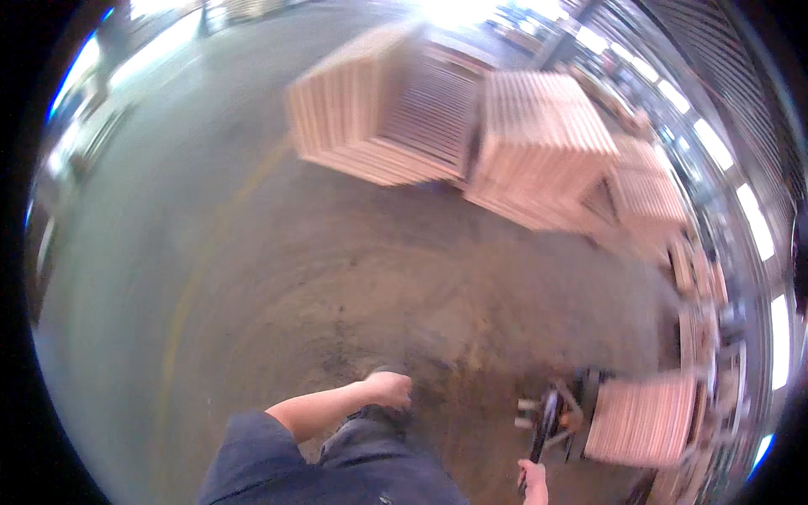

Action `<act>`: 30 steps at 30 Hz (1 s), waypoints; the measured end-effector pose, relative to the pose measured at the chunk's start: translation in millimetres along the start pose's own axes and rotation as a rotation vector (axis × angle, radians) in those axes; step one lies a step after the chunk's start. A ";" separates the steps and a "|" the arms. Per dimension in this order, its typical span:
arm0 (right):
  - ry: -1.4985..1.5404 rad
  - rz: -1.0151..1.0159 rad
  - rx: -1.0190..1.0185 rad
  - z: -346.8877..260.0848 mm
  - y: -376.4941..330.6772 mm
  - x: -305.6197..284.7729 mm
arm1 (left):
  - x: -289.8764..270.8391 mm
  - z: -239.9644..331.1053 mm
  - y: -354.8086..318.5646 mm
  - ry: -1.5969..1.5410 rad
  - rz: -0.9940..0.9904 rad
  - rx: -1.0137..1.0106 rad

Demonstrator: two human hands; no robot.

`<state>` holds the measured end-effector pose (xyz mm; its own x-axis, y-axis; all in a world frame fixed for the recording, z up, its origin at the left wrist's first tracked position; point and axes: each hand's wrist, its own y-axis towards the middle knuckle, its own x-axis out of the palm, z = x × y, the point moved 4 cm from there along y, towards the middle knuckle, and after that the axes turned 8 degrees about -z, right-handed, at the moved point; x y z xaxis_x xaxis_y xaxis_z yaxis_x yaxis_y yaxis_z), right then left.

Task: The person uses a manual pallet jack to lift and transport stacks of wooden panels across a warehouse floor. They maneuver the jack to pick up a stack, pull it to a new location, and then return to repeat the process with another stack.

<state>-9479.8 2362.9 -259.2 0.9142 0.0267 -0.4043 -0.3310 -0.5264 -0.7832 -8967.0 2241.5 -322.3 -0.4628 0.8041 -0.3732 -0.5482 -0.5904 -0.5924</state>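
My left hand [389, 390] is curled into a loose fist in front of my body, over the floor, with nothing showing in it. Low on the right, my right hand [532, 473] is closed round the end of a black handle [543, 431]. The handle runs forward to a wheeled base with orange and pale parts, which looks like a pallet jack [571, 417]; blur hides its details. Just beyond it to the right stands a stack of reddish wooden boards [644, 418].
Ahead stand large stacks of wooden pallets [345, 109], another pallet stack [543, 139] and a further one [646, 189] to the right. A worn yellow line [181, 311] crosses the stained concrete floor [353, 278]. Bright windows [755, 220] line the right wall.
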 end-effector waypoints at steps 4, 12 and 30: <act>0.111 0.051 0.180 -77.8 -99.6 91.9 | 19.1 -182.0 -159.6 -0.172 0.544 -0.542; -0.031 -0.210 0.009 -152.3 -159.8 304.5 | 233.4 -357.2 -422.2 -0.740 0.560 -1.015; 0.038 -0.438 0.200 -348.4 -201.3 861.0 | 13.7 -578.5 -627.0 -1.260 0.878 -0.909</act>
<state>-8544.5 2195.8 -285.1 0.9843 0.1767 -0.0011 0.0525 -0.2986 -0.9529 -8226.6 2663.0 -369.0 -0.8189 -0.4858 -0.3057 0.4461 -0.2036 -0.8715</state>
